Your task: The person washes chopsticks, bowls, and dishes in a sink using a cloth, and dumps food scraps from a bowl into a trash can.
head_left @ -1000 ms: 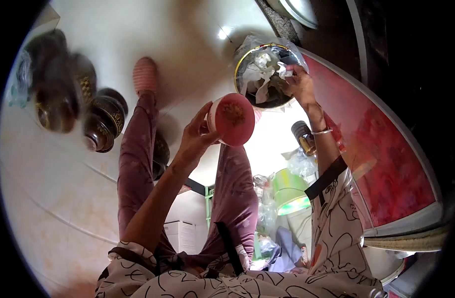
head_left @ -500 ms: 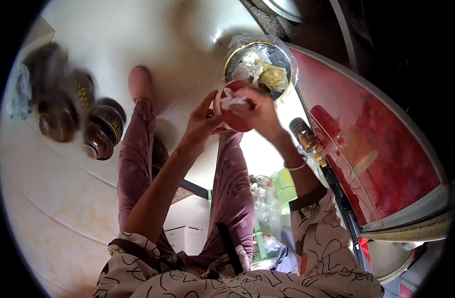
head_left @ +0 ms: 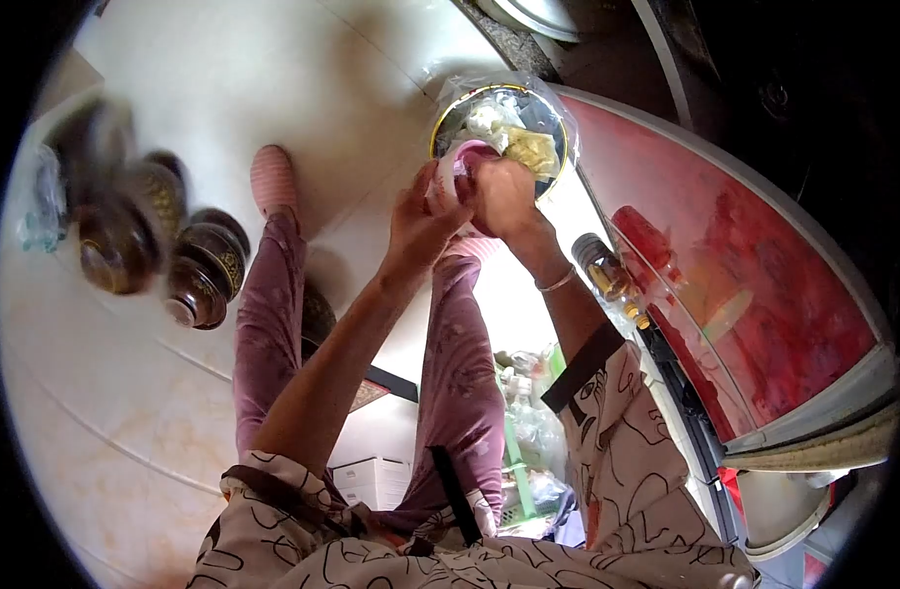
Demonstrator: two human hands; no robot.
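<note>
A pink and white bowl [head_left: 446, 185] is tilted between my hands, just in front of the bin. My left hand [head_left: 421, 221] grips its outer wall from the left. My right hand [head_left: 506, 199] is closed at the bowl's opening, its fingers bent inward; whatever they hold is hidden by the hand. Right behind the bowl stands a round bin [head_left: 566, 154] with a yellow rim and a clear plastic liner. Crumpled white paper [head_left: 489, 116] and a yellowish crumpled piece [head_left: 531, 151] lie in it.
Dark brown pots [head_left: 212, 257] stand on the floor at the left. A red glossy panel [head_left: 764, 285] runs along the right, with a bottle [head_left: 612, 278] beside it. Plastic bags [head_left: 538, 432] and a white box [head_left: 371, 481] are low, near my legs.
My right hand has moved from the bin to the bowl, where white tissue showed half a second ago. The bowl is now tilted more on its side, and the yellowish piece has come into view.
</note>
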